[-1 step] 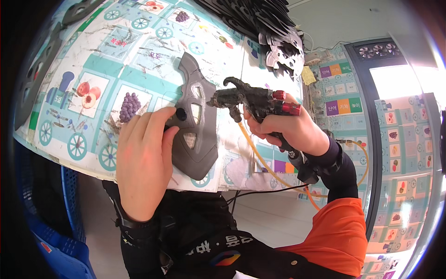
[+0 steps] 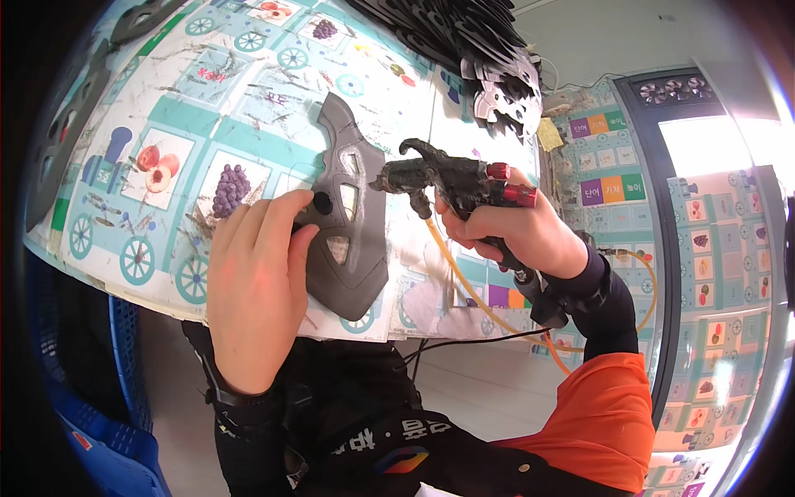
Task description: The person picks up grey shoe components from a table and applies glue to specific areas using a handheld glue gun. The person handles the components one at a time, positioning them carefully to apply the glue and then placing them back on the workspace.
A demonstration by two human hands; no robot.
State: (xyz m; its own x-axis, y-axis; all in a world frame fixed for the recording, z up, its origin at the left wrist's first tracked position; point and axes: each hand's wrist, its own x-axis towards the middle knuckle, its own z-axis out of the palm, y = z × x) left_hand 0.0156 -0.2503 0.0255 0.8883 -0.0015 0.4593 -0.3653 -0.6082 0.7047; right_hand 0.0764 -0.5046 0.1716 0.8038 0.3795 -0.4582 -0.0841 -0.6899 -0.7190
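Observation:
My left hand (image 2: 257, 290) is closed at the left edge of a dark grey curved panel (image 2: 358, 273) with several cutouts, thumb and fingertips against it. A black round piece (image 2: 323, 204) shows right by the index fingertip; whether it belongs to the panel I cannot tell. My right hand (image 2: 522, 236) wraps the handle of a paint-crusted spray gun (image 2: 460, 180) with red knobs at its rear. The gun's nozzle points left at the panel's right side, very close to it; any contact is unclear. A yellow hose (image 2: 451, 265) hangs from the gun's underside.
The table (image 2: 174, 91) has a stained, picture-printed cover. Black and silvery cut-out parts (image 2: 472, 58) are heaped at its far side. More grey panels (image 2: 73, 137) lie along the left edge. A blue crate (image 2: 124, 356) stands below left. A black cable (image 2: 472, 338) crosses near the table's front edge.

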